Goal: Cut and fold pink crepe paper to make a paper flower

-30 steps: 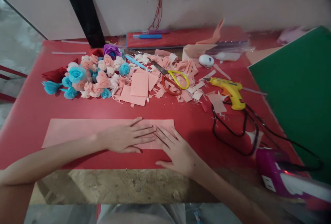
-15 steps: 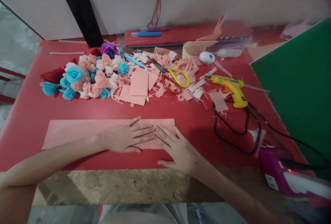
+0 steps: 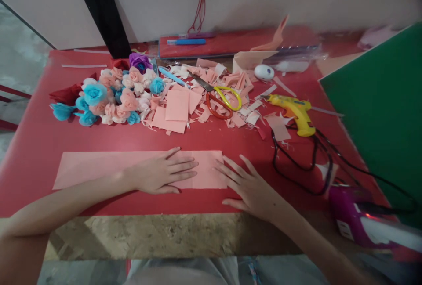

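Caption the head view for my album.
Left hand on a pink paper strip, right hand at its end, paper roses, scissors beyond.

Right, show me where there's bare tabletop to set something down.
Red tabletop is bare in a band between the pink paper strip and the flowers, and between the right hand and the black cable. Farther back it is crowded: flowers, paper scraps and scissors, with the glue gun to their right.

The right hand (image 3: 253, 193) has slid rightward, away from the left hand (image 3: 158, 174).
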The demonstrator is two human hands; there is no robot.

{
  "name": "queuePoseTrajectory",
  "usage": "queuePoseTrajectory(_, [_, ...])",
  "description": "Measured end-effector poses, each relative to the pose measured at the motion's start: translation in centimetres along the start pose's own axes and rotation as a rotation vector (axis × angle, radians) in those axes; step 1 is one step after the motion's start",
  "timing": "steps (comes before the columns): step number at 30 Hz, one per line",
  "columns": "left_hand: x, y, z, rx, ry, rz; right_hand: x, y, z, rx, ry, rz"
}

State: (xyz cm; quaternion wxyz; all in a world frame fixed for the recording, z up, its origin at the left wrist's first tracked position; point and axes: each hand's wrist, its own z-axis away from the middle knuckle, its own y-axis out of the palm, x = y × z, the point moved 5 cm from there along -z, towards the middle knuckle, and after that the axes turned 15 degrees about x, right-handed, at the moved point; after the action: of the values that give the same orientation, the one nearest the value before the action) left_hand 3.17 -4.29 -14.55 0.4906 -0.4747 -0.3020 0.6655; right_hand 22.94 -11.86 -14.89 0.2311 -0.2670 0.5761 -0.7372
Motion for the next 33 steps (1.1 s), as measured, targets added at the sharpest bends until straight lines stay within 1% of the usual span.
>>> queuePoseTrajectory(6, [0.1,0.1,0.0,-0.018,0.006,-0.020,-1.1,0.3,1.4,-0.004,0.023,0.090])
queuePoseTrajectory(11, [0.0,0.0,0.0,-0.036,0.009,-0.058,-1.2,0.1,1.4,-0.007,0.000,0.118])
queuePoseTrajectory(17, [0.0,0.0,0.1,-0.020,0.009,-0.062,-1.6,-0.2,1.4,-0.022,-0.044,0.111])
queuePoseTrajectory(22, [0.2,0.2,0.1,0.014,0.004,-0.037,-2.1,-0.2,1.3,0.019,-0.088,0.117])
queuePoseTrajectory(24, [0.2,0.2,0.2,0.010,0.012,-0.035,-2.2,-0.3,1.3,0.027,-0.100,0.116])
queuePoseTrajectory(29, [0.2,-0.2,0.3,0.005,0.019,-0.019,-2.1,-0.4,1.4,-0.006,-0.128,0.135])
queuePoseTrajectory(33, [0.4,-0.3,0.5,0.004,0.044,0.000,-1.4,-0.3,1.5,-0.020,-0.127,0.118])
